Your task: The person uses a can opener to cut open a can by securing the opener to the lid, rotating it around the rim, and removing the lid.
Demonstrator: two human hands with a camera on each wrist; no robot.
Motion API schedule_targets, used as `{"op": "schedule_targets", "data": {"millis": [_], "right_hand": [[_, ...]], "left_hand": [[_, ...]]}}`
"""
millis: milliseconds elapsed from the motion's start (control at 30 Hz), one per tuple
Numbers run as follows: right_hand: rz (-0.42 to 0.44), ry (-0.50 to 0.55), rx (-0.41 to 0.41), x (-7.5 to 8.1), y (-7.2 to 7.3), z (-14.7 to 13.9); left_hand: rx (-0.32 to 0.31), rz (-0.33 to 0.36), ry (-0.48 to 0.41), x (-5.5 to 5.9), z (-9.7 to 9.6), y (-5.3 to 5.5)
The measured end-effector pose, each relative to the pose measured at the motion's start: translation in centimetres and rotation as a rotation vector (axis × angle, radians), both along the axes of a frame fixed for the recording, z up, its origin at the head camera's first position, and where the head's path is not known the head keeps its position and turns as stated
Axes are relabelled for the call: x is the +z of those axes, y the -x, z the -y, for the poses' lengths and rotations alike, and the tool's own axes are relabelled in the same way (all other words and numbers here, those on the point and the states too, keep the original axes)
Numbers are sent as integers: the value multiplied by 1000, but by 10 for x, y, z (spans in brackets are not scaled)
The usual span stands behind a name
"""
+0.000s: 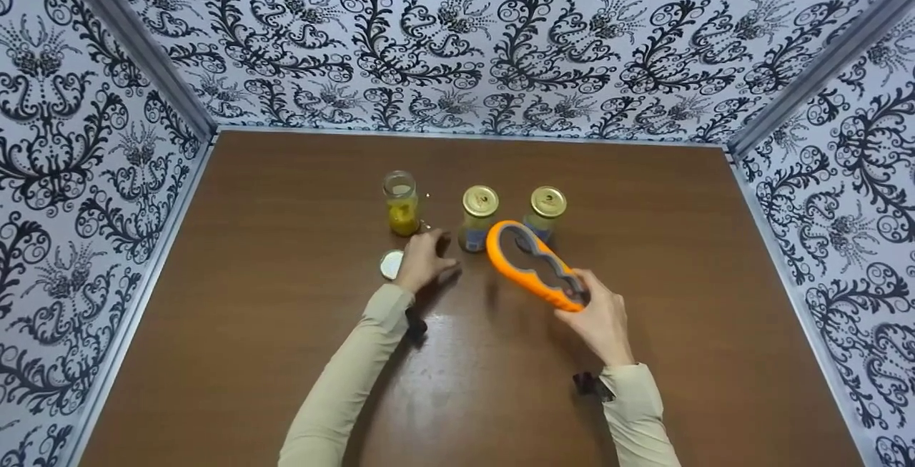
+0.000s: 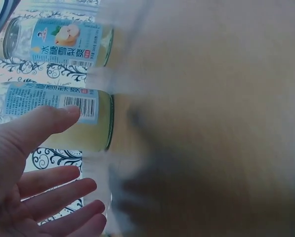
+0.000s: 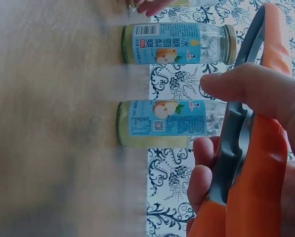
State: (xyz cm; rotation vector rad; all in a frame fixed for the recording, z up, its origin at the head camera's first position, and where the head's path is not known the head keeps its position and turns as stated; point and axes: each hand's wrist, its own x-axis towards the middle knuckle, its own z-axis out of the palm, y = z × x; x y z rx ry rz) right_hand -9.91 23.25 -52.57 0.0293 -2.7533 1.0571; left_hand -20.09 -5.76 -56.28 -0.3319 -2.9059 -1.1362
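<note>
- nearest the camera, the left sleeve (image 1: 350,374) is slanting over the table (image 1: 271,238).
- a white disc (image 1: 391,265), likely a lid, is lying beside the left hand (image 1: 427,259); behind, an uncovered jar (image 1: 402,213) is standing nearer the table's far edge.
- the left hand's fingers are spreading loosely, holding nothing, near the lidded middle jar (image 1: 475,234).
- right of that, the lidded right jar (image 1: 541,225) is standing.
- the right hand (image 1: 602,320) is gripping an orange opener (image 1: 529,281) before both jars.
- this seems to be lining up; the next move is probably calling for steadying one jar and seating the loop.
</note>
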Motion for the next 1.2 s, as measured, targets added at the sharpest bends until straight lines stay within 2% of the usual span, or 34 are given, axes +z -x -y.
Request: {"op": "schedule_targets", "data": {"millis": [267,533,667,867,1033,1133,1200], "right_hand": [[10,-2,5,-3,-2,-3],[-30,20,22,-5,-5,-7],[-29,26,26,-5,-5,-8],[-28,36,29,-3,-6,-9],[-31,29,26,-3,-10,-10],[-34,34,22,-2,-12,-11],[-36,38,16,-1,-13,-13]], "left_hand": [[17,27,-105,-5,-16,14],[22,87,-158,0,-28,30],[-19,109,-229,-4,-31,36],[-79,86,-383,-14,-33,40],[-102,120,-512,-21,-34,43],[-96,143,-557,-21,-36,43],[-86,145,-546,-20,-37,43]]}}
